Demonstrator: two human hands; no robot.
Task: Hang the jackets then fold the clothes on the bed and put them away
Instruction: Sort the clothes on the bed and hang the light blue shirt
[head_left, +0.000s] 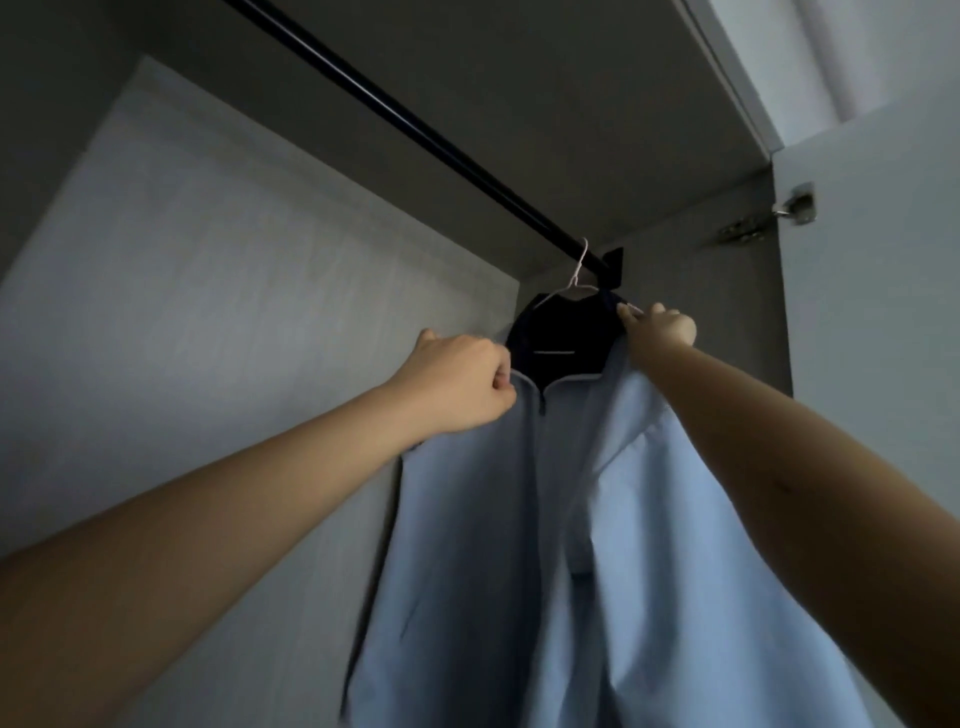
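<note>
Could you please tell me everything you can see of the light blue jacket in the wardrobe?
The light blue jacket looks like thin, smooth fabric, with a dark navy inside at the neck, pale trim along the collar edge and a front zip closed nearly to the top. It hangs on a white wire hanger hooked over the dark rail near its right end. The left hand grips the shoulder on the view's left; the right hand pinches the collar's right side. Its hem is out of frame.

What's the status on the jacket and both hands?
Left hand gripping jacket by the collar; right hand pinching its far shoulder. Jacket on hanger, hooked on rod. No obstruction seen.
</note>
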